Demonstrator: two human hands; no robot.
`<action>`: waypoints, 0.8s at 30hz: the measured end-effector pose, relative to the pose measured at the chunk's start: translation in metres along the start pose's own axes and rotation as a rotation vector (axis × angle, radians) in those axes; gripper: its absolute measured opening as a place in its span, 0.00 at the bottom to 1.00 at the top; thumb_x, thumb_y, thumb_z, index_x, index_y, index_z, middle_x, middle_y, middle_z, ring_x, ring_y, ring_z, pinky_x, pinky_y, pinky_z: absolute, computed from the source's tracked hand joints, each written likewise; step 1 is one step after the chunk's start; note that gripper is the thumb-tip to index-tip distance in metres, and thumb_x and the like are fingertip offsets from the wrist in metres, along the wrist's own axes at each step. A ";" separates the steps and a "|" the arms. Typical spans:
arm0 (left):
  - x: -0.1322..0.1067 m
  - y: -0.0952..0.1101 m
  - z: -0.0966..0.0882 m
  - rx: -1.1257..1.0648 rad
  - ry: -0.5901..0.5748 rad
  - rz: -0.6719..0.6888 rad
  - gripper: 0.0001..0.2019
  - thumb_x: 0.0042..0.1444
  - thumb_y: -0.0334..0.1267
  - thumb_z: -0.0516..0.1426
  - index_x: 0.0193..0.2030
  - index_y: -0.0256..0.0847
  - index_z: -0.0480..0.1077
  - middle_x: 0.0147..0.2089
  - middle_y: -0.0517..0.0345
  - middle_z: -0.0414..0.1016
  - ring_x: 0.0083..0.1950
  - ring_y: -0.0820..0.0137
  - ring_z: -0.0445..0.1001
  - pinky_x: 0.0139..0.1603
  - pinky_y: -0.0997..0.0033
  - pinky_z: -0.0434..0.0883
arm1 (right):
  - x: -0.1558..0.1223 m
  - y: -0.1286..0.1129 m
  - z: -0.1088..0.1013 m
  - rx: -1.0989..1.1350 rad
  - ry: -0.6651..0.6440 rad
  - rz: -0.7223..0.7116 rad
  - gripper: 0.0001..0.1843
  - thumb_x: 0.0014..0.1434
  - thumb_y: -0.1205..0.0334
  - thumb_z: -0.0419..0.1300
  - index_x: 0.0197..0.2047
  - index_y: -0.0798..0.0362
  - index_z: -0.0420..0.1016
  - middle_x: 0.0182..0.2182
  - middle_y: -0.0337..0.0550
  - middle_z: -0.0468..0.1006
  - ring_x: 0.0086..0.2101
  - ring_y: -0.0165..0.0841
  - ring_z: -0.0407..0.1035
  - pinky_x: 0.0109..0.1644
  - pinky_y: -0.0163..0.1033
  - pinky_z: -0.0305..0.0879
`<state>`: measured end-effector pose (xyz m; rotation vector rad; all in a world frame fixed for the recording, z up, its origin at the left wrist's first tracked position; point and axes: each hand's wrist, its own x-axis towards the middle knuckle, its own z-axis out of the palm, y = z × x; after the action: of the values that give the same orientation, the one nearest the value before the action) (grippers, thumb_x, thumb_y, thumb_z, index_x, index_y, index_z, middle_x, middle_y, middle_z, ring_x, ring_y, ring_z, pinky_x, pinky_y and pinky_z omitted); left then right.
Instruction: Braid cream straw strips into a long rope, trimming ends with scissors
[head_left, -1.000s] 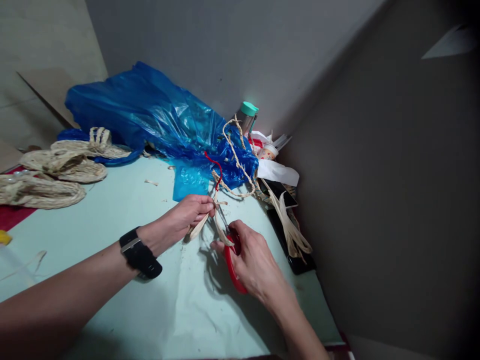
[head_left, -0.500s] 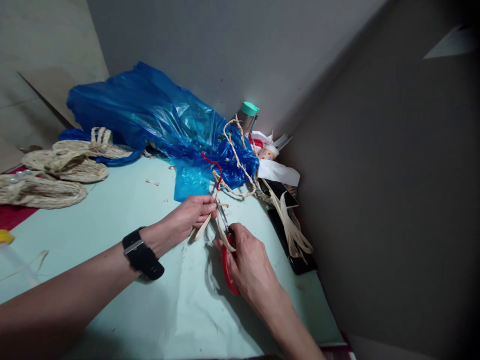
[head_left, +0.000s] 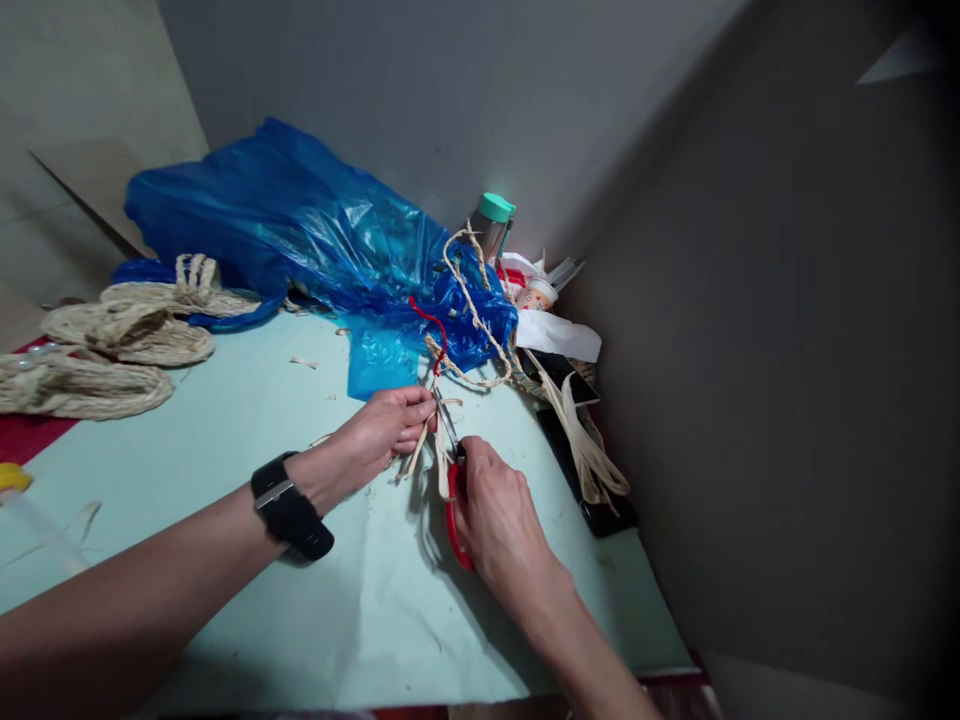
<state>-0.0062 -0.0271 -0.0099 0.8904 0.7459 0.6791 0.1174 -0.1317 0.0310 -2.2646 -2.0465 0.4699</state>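
Observation:
My left hand [head_left: 397,425] pinches the end of a braided natural-fibre cord [head_left: 478,330], close to a red string [head_left: 435,325] tied on it. Loose fibre strips [head_left: 442,465] hang below those fingers. In my right hand [head_left: 499,505] is a pair of red-handled scissors [head_left: 456,520], fingers wrapped round the handles. The blades point up and away, against the fibre right beside my left fingertips. Whether the blades are fully closed is too small to make out.
A large blue plastic bag [head_left: 285,210] lies at the back. Woven fibre slippers [head_left: 127,335] sit at left. Behind stands a bottle with a green lid [head_left: 495,210]. At right, loose dried fibres [head_left: 581,450] lie over a black flat object [head_left: 611,520] near the grey wall [head_left: 750,350].
My right hand with the scissors has shifted slightly up. The fibre strip that curved over the scissors' handle now hangs straighter beside the blades. My left hand keeps its pinch.

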 end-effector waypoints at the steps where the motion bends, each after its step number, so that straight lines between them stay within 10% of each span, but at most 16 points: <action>1: 0.000 0.000 0.000 0.000 0.000 -0.004 0.06 0.58 0.32 0.57 0.30 0.36 0.67 0.22 0.69 0.55 0.17 0.85 0.47 0.16 0.83 0.44 | 0.000 0.000 0.000 -0.008 0.002 -0.007 0.08 0.60 0.74 0.50 0.43 0.57 0.64 0.33 0.47 0.74 0.30 0.37 0.69 0.32 0.38 0.49; 16: 0.000 0.004 0.000 0.011 0.018 -0.046 0.07 0.57 0.28 0.55 0.28 0.36 0.66 0.22 0.67 0.59 0.16 0.85 0.47 0.15 0.83 0.44 | -0.016 0.007 -0.006 0.181 0.023 -0.056 0.06 0.64 0.72 0.48 0.37 0.53 0.61 0.26 0.40 0.72 0.22 0.29 0.58 0.27 0.35 0.48; 24: -0.008 0.009 0.008 0.069 0.046 -0.046 0.04 0.57 0.28 0.55 0.31 0.33 0.68 0.23 0.64 0.63 0.17 0.85 0.49 0.16 0.83 0.43 | -0.020 0.050 -0.007 -0.310 0.018 0.102 0.11 0.63 0.73 0.49 0.47 0.57 0.67 0.41 0.52 0.74 0.32 0.36 0.71 0.30 0.38 0.57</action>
<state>-0.0064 -0.0320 0.0033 0.9205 0.8327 0.6376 0.1660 -0.1565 0.0297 -2.5397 -2.1316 0.1415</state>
